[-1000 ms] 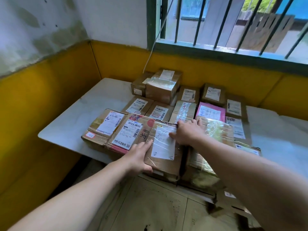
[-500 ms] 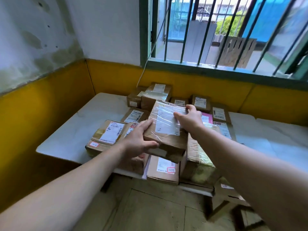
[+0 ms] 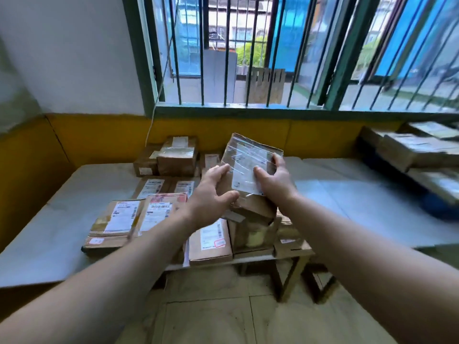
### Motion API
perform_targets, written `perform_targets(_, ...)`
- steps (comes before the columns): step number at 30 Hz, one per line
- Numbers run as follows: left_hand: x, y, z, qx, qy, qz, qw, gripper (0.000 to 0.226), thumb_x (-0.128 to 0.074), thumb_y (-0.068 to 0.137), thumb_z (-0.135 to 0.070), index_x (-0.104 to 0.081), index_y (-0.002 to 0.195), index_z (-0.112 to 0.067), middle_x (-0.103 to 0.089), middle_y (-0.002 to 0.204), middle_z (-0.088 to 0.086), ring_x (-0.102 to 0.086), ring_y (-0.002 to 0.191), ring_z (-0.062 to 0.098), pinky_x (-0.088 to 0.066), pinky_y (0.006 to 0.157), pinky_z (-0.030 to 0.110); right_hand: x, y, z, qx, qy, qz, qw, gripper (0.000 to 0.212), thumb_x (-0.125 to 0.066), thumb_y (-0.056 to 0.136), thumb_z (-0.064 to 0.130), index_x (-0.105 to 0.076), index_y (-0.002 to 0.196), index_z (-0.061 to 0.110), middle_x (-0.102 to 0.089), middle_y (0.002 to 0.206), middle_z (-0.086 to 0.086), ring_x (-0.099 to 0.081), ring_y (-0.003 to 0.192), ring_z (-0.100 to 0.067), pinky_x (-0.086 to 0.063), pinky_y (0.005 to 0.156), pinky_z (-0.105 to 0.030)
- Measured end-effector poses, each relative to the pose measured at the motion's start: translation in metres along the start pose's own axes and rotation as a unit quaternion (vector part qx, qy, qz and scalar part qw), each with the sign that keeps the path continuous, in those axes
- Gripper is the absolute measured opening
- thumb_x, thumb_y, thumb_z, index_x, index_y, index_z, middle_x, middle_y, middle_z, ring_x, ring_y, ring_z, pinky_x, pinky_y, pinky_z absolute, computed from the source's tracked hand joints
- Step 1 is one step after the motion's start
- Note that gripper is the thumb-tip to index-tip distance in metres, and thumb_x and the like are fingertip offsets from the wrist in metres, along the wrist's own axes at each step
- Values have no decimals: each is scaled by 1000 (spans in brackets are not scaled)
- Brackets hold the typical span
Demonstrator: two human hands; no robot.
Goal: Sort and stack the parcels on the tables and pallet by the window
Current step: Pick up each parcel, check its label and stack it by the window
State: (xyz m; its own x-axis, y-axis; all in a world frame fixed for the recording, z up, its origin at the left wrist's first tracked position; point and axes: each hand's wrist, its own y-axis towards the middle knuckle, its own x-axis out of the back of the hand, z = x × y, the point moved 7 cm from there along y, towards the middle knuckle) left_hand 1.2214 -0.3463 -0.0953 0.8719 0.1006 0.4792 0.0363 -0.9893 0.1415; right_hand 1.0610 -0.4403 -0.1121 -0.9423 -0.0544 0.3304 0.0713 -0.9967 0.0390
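A barred window (image 3: pixel 248 53) with a green frame fills the wall beyond the fingers, above a yellow band of wall (image 3: pixel 99 135). Below it a pale tabletop (image 3: pixel 347 194) runs from left to right under and past both hands. At the far right, well apart from the fingers, a blurred stack of parcels (image 3: pixel 417 150) sits on the tabletop.

To the left of the fingers and lower down, flat cardboard parcels lie side by side: a labelled one at the near left edge (image 3: pixel 116 219), one with a red-topped label (image 3: pixel 159 209) just right of it, and another flat parcel (image 3: pixel 211 242) directly beneath the hands at the tabletop's front edge. Farther back and left of the fingers, a taped brown box (image 3: pixel 177 155) stands against the yellow wall, with smaller boxes beside it.

The held parcel (image 3: pixel 248 167), a small brown carton wrapped in clear film with a white label on its upper face, is lifted above the tabletop and tilted, its far edge raised toward the window. The left hand (image 3: pixel 211 194) grips its left side, thumb curled under the near corner and fingers (image 3: pixel 222 170) against the left edge. The right hand (image 3: pixel 273 180) grips the right side, thumb pressed on the label and fingers wrapped round the far right edge. Both sets of fingers are closed round this one parcel.
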Motion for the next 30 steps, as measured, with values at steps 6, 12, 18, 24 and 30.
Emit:
perform_targets(6, -125, 19, -70, -28, 11, 90, 995, 79, -70, 86, -28, -23, 150, -32, -28, 153, -2, -36, 135, 19, -44, 106, 41, 148, -34, -36, -9, -47, -95, 994, 72, -63, 82, 52, -33, 146, 36, -47, 138, -6, -54, 119, -24, -50, 101, -46)
perform_targets(12, -317, 5, -176, -105, 30, 195, 975, 78, -70, 86, -28, -26, 150, -24, -29, 154, 0, -32, 137, 15, -25, 115, 29, 361, -103, -114, -98, -104, -224, 964, 70, -59, 94, 45, -23, 152, 34, -40, 146, -7, -47, 126, -26, -44, 101, -36)
perform_targets(18, -480, -32, -266, -151, 24, 322, 934, 76, -66, 89, -28, -23, 151, -25, -24, 155, -5, -30, 137, 9, -20, 94, 7, 524, -188, -175, -146, -71, -346, 924, 74, -68, 88, 38, -30, 152, 29, -43, 146, -12, -50, 127, -28, -43, 108, -41)
perform_targets(24, -588, -45, -314, -180, 59, 391, 901, 76, -65, 89, -38, -20, 151, -33, -19, 157, -8, -30, 138, 12, -31, 101, 20, 620, -238, -220, -193, -83, -416, 885, 71, -65, 91, 37, -30, 152, 28, -47, 146, -7, -51, 127, -26, -42, 107, -38)
perform_targets(30, -681, -21, -347, -221, 63, 432, 872, 74, -62, 90, -38, -21, 152, -29, -21, 156, -6, -32, 137, 13, -27, 90, 16, 693, -234, -264, -229, -91, -461, 852, 71, -62, 92, 40, -27, 153, 30, -41, 150, -4, -49, 129, -24, -42, 106, -33)
